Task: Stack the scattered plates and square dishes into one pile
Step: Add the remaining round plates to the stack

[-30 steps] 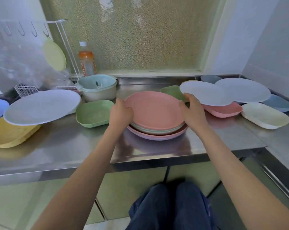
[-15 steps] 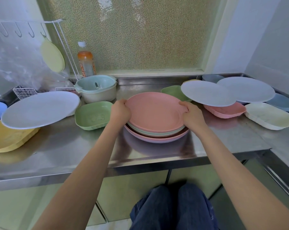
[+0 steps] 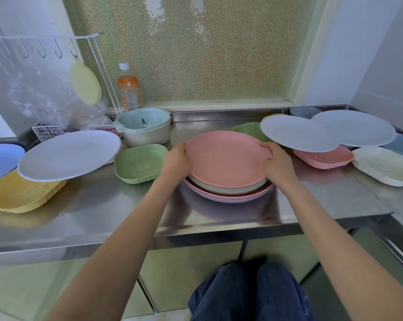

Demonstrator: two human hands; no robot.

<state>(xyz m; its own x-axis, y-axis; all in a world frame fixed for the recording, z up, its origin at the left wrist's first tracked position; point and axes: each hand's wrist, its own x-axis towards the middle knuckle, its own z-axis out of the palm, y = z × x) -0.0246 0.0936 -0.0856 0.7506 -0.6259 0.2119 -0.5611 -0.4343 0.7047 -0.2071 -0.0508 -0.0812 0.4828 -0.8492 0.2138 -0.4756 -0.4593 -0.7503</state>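
Note:
A pile of round plates stands mid-counter, a pink plate (image 3: 223, 158) on top, pale green ones under it and a purple plate (image 3: 228, 197) at the bottom. My left hand (image 3: 176, 159) grips the pile's left rim and my right hand (image 3: 275, 162) grips its right rim. A green square dish (image 3: 139, 163) sits left of the pile. Further left, a white plate (image 3: 68, 154) leans on a yellow square dish (image 3: 22, 194). To the right, two white plates (image 3: 297, 133) (image 3: 355, 128) lie over a pink square dish (image 3: 323, 158); a cream square dish (image 3: 385, 165) is beside them.
A lidded pot (image 3: 145, 128) and an orange bottle (image 3: 129, 89) stand behind the green dish. A wire rack (image 3: 45, 42) with hooks and a plastic bag fills the back left. A blue dish (image 3: 1, 158) is at the far left. The steel counter's front edge (image 3: 195, 230) runs below the pile.
Both hands slid a little toward me along the pile's rims and now clasp it more closely. The dishes around the pile have not moved.

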